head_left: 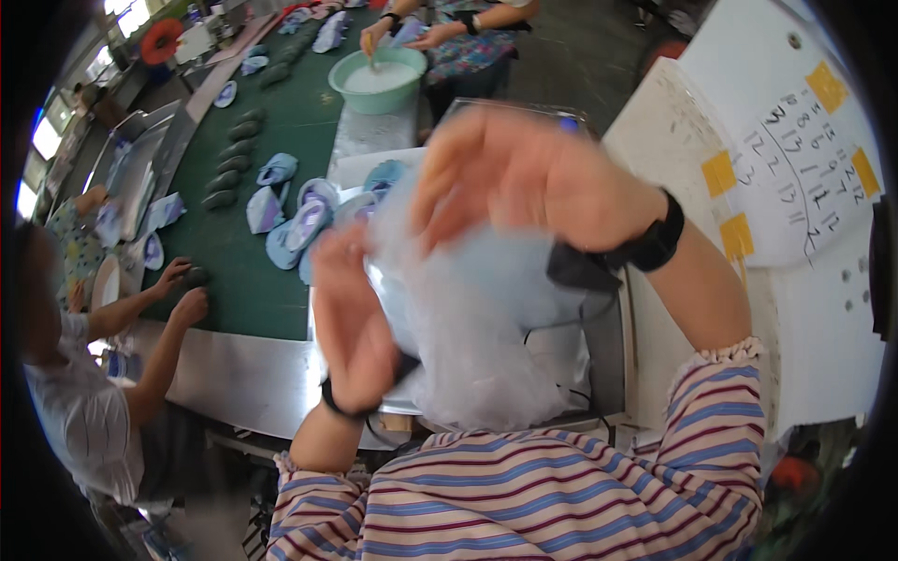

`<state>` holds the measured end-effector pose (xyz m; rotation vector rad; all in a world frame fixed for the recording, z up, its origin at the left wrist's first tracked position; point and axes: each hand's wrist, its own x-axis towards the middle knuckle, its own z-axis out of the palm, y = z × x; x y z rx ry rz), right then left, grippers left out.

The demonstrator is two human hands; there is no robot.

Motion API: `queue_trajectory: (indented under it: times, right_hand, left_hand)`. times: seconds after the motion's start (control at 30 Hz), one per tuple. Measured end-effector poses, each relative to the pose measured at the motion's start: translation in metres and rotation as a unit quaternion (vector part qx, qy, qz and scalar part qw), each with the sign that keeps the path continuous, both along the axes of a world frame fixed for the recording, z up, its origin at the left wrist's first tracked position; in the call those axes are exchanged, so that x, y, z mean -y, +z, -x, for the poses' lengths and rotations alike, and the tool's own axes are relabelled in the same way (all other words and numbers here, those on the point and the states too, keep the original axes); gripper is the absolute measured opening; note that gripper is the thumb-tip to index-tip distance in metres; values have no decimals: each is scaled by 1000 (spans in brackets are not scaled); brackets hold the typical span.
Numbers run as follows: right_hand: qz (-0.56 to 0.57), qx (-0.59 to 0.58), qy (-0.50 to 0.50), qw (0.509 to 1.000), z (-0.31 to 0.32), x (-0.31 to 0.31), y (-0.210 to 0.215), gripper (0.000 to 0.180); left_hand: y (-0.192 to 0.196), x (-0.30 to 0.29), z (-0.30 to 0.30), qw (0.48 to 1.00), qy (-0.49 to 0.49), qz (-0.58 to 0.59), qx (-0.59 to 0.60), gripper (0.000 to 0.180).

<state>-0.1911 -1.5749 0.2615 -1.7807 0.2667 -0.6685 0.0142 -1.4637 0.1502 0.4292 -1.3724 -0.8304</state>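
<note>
A thin, see-through plastic bag [482, 360] stands in front of my chest, and its upper part rises between my hands. My left hand [351, 313] is beside the bag's left edge, with its fingers up near the top. Higher and to the right, my right hand [533, 178] arches over the bag with bent fingers. Motion smears the fingers of both hands, so their grip on the film is unclear. Pale blue shows through and behind the plastic. Just beyond my left hand lie several light blue and lilac shoe-like pieces [309, 224].
A green-topped worktable [271, 299] carries a row of dark, rounded pieces [234, 164]. A co-worker at left handles a dark piece [195, 277]; another, at the far side, works over a green basin [379, 82] of whitish liquid. A white board [814, 309] with handwritten paper stands at right.
</note>
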Motion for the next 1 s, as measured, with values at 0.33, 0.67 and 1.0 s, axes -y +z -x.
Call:
queue_trajectory:
  times: [0.33,0.67,1.0]
  right_hand:
    - [8,-593,-64,802,99,54,-281,75]
    - [156,-312,-226,910,21,5,-272,15]
    - [253,-58,-296,919,-8,29,-38,15]
  left_hand:
    - [-195,-27,-68,615,-205,-84,757,31]
    - [-170,119,-138,850,110,-203,474,75]
    - [-38,53,-114,870,-8,-285,401,18]
